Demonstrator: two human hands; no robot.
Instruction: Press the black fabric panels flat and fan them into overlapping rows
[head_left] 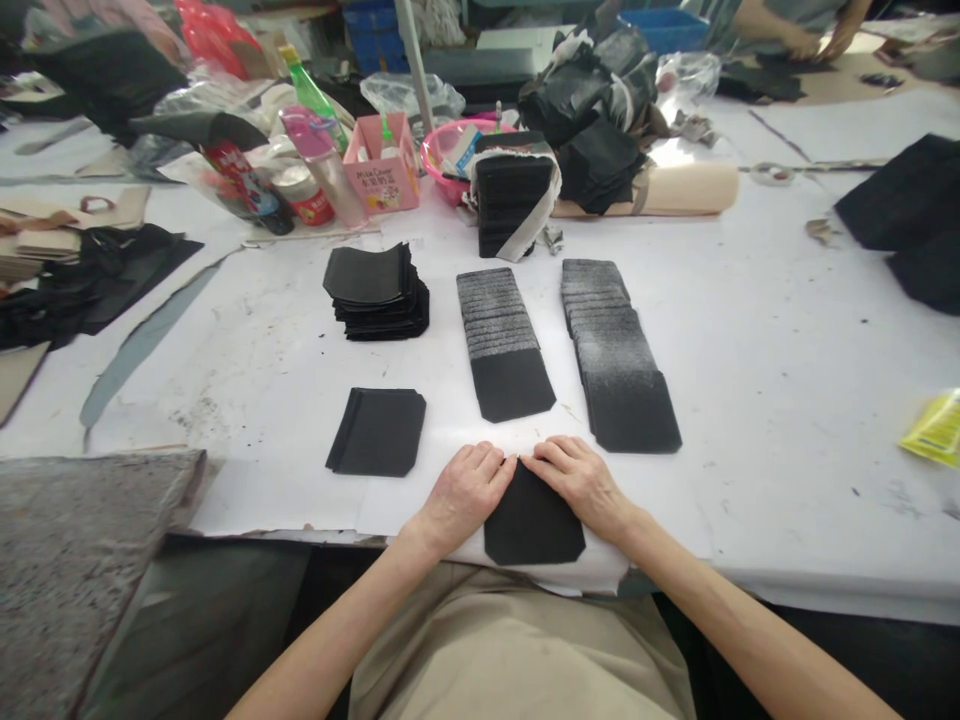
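Observation:
A black cut piece lies at the table's near edge in front of me. My left hand rests on its upper left corner with fingers curled and pressed down. On the upper right corner sits my right hand, fingers likewise bent onto the top edge. The fingertips of both hands nearly meet at the piece's top. Just beyond lie two fanned rows of black and grey pieces, a small flat pile to the left, and a taller black stack behind it.
The white table carries a pink box, a pink basket, bottles, a bound black bundle and a beige roll. Grey felt lies near left. Another person's hands work at the far right.

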